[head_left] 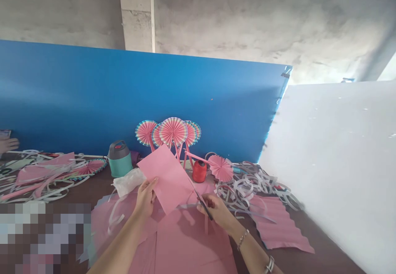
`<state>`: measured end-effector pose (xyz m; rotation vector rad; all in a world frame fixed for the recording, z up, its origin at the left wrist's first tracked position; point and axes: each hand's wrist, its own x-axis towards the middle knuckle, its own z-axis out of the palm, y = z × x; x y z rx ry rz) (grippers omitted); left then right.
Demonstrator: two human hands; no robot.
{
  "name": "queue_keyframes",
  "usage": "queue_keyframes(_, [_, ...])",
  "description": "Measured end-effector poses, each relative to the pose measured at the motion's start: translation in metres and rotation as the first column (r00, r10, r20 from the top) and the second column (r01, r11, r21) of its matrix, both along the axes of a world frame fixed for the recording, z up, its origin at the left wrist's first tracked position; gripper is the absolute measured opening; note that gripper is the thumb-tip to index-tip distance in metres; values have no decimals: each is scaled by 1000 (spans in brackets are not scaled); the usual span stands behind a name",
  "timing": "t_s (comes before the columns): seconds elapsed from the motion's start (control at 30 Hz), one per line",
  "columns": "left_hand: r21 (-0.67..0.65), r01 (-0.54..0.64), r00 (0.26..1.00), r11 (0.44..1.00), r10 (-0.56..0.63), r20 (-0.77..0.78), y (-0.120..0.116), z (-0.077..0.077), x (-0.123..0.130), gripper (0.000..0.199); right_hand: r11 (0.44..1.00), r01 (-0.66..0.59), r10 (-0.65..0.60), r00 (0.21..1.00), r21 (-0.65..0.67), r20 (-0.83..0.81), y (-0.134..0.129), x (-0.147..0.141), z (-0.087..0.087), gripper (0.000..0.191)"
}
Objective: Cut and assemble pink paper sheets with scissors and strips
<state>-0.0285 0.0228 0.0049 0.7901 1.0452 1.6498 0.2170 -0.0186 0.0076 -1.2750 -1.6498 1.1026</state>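
My left hand point(147, 194) pinches the lower left edge of a pink paper sheet point(168, 179), held tilted above the table. Fingers of my right hand point(213, 210) are wrapped round the handles of dark-handled scissors point(204, 209), whose blades point up and left at the sheet's right edge. A narrow pink strip point(206, 223) hangs just below my right hand. Under both hands lie large pink sheets point(188, 245). Pleated pink round fans point(173, 131) on sticks stand behind the sheet.
A red thread spool point(199, 171) and a pink rosette point(220, 168) lie beyond my right hand. Paper strips point(244, 187) and a pleated pink sheet point(278, 224) are at right. A teal jug point(120, 160) stands at back left; another person's hand point(9, 144) shows far left.
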Motion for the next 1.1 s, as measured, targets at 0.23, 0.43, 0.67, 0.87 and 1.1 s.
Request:
queue_keyframes(0.23, [-5,20,1000,1000,-20,7,-4,4,1,34,1000,6,-7,999,20,33,0,0,0,27])
queue_keyframes(0.43, [-8,22,1000,1000,-22,11,-3,4,1,34,1000,8,-9,999,24,31,2,0,-3,29])
queue_keyframes(0.67, [-6,20,1000,1000,-20,8,-4,4,1,33,999,18,-19,999,35,31,2,0,-2,29])
queue_keyframes(0.87, [-8,15,1000,1000,-15,2,-4,4,2,32,999,25,-26,1000,39,18,1,-1,-1,29])
queue_keyframes(1.1, [-14,8,1000,1000,-8,1,-3,2,1,32,999,22,-23,999,31,28,0,-1,1,29])
